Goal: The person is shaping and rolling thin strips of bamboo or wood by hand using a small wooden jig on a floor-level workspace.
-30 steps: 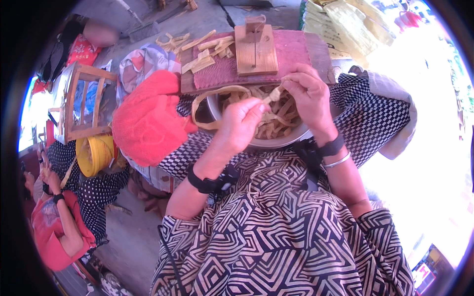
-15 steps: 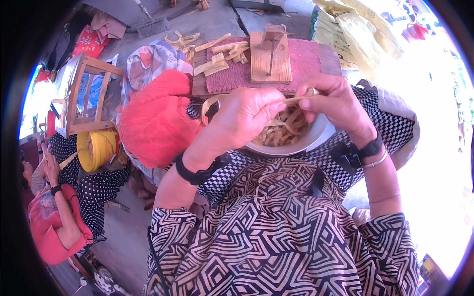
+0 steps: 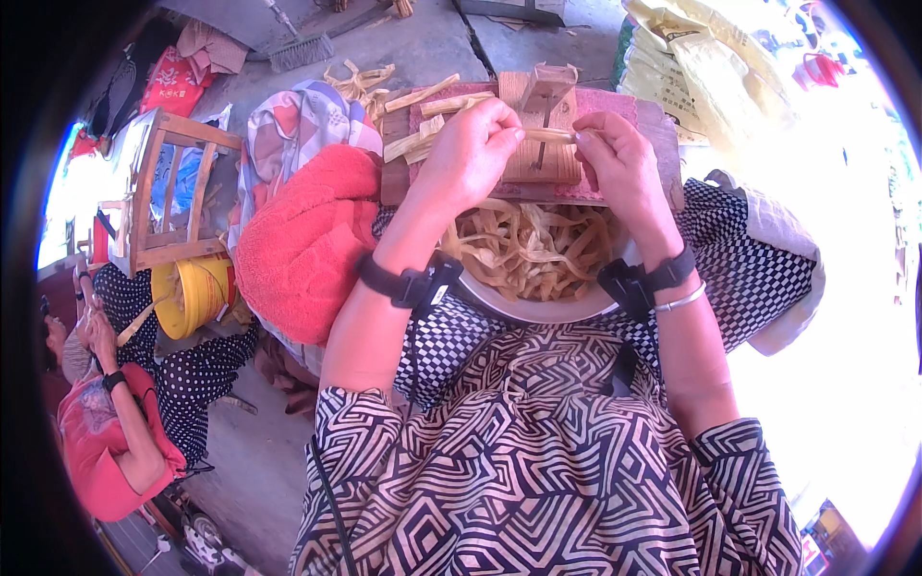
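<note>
Between my two hands a pale tan fibrous strip (image 3: 548,136) is stretched sideways, in front of a small wooden block (image 3: 523,96) with an upright wooden post (image 3: 550,82) and a thin dark bar. My left hand (image 3: 473,152) pinches the strip's left end between thumb and fingertips. At the other end, my right hand (image 3: 619,165) has its thumb and forefinger closed on it. Below them, a pale bowl (image 3: 567,313) in my lap is full of thin curled tan strips (image 3: 528,252). Exactly what plant the strips come from I cannot tell.
The block stands on a board (image 3: 665,144) covered with pink cloth (image 3: 624,108). Uncut tan pieces (image 3: 413,142) lie at its left. A red towel (image 3: 309,245) is beside my left arm. Further left sit a yellow bucket (image 3: 206,296), a wooden stool (image 3: 187,192) and another person (image 3: 120,432).
Both hands have moved up and away from above the bowl to the wooden block, carrying the strip, now held straight across it. More of the bowl's contents shows.
</note>
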A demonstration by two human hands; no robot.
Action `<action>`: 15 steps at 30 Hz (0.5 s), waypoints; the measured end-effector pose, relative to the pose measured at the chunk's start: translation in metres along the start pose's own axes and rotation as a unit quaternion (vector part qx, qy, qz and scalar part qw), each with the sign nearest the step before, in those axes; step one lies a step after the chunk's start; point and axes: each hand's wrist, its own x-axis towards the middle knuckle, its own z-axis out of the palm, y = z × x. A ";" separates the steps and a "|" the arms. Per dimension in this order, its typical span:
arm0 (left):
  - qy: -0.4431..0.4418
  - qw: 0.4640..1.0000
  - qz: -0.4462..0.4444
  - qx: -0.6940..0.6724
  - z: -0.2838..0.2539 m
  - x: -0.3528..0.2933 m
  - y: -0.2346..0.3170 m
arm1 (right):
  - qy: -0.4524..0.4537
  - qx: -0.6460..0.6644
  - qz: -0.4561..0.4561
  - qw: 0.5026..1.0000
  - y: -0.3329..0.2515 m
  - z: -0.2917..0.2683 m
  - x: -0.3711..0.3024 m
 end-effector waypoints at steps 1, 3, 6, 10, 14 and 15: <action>0.016 0.999 0.035 0.021 0.005 0.007 -0.012 | 0.000 -0.001 0.001 1.000 0.010 0.002 0.006; 0.030 0.996 0.073 0.043 0.013 0.015 -0.022 | 0.042 -0.168 -0.160 0.972 0.026 0.003 0.014; 0.091 0.969 0.012 0.229 0.005 0.015 -0.022 | 0.021 -0.308 -0.114 0.944 0.020 0.001 0.010; 0.013 0.987 0.035 0.154 0.002 -0.018 0.007 | 0.034 -0.282 -0.315 0.905 -0.003 -0.012 -0.019; -0.040 0.997 0.059 -0.015 0.040 -0.026 0.013 | 0.030 -0.037 -0.159 0.986 -0.011 0.010 -0.031; -0.041 0.997 0.063 -0.015 0.040 -0.025 0.015 | 0.034 -0.039 -0.161 0.986 -0.003 0.009 -0.030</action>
